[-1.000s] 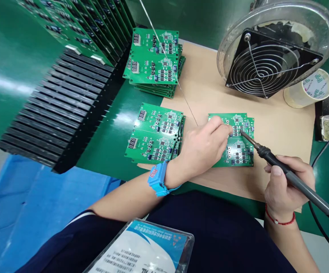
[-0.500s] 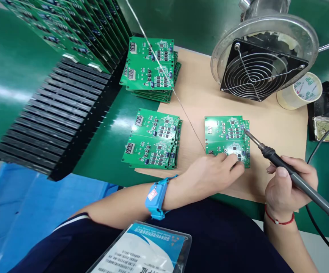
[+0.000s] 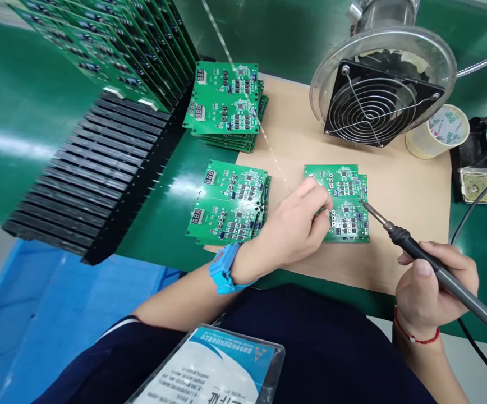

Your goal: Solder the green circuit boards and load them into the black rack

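Note:
My left hand (image 3: 294,227) is closed in a pinch on a thin solder wire (image 3: 264,137) that runs up and away to the back left. It rests over the left part of a green circuit board (image 3: 347,205) lying on a tan mat (image 3: 399,185). My right hand (image 3: 435,286) grips a black soldering iron (image 3: 416,249). The iron's tip sits at the board's right edge. A blue strap circles my left wrist and a red cord my right.
Two stacks of green boards (image 3: 230,202) (image 3: 226,104) lie to the left. A black rack (image 3: 100,151) of upright boards fills the far left. A fume fan (image 3: 380,84), a tape roll (image 3: 441,132) and a sponge holder (image 3: 474,182) stand behind and right.
My left hand moved from the board's near edge up onto its left middle part. The iron's tip dropped slightly along the board's right edge.

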### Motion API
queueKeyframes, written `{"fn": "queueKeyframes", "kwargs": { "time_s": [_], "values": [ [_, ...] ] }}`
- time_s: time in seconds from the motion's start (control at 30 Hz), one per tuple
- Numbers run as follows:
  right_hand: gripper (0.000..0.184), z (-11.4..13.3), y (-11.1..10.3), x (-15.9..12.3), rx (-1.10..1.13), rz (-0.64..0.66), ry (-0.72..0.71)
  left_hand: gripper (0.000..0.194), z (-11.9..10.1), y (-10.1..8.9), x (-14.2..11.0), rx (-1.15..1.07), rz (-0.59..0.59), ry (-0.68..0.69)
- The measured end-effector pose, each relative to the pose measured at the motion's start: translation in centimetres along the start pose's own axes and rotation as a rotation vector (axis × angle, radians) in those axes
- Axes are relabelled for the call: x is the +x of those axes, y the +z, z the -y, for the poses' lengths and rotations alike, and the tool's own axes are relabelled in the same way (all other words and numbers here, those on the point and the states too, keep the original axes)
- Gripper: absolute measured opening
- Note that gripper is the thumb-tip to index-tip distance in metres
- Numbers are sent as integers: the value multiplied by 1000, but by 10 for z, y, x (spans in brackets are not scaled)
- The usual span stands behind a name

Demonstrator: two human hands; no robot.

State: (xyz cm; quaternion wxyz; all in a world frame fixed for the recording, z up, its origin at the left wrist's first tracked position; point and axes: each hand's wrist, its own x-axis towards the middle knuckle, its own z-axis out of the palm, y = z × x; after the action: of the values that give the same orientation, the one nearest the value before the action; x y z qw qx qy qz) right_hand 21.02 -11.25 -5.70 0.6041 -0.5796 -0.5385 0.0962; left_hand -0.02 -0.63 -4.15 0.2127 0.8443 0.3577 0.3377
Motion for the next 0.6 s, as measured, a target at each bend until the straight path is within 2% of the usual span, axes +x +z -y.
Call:
{"fn": "queueKeyframes", "kwargs": {
  "time_s": [0.23, 0.6],
  "values": [
    [15, -1, -5, -22, 14, 2, -70, 18, 9, 13, -4, 215, -62, 79],
    [13, -4, -2, -24, -13, 58, -53, 19, 10, 19, -4, 297, -72, 119]
  ]
}}
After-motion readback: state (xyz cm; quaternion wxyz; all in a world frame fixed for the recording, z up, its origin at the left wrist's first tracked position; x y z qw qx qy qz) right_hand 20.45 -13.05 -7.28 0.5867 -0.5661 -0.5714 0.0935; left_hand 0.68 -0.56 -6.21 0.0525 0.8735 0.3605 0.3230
